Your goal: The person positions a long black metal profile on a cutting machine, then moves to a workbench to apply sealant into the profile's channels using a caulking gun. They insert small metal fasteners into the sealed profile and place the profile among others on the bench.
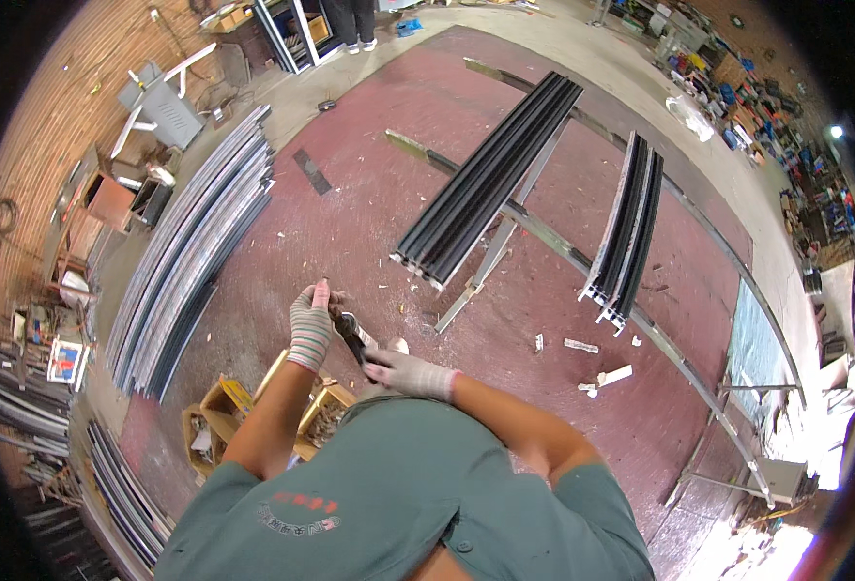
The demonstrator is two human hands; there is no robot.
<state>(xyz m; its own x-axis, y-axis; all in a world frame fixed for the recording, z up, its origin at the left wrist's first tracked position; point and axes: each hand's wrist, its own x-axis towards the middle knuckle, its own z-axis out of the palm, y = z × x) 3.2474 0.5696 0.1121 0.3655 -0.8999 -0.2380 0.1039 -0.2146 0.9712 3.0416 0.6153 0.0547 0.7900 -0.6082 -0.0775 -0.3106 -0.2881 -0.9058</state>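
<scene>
My left hand (311, 327), in a striped knit glove, is raised in front of my body with thumb and fingers pinched together. Whatever lies in the pinch is too small to make out. To its right my right hand (410, 374), in a pale glove, is closed around the lower end of a long dark tool (352, 339). That tool slants up toward the left hand, its upper end close to the left fingers. Its exact kind does not show. Below my left forearm stand open cardboard boxes (222, 412) with small items in them.
Dark metal profiles (490, 179) and a smaller bundle (629, 223) lie across a steel rack (544, 230) ahead and right. Long wrapped profiles (190, 257) are stacked left. White scraps (607, 378) litter the reddish floor. A person (353, 21) stands far off.
</scene>
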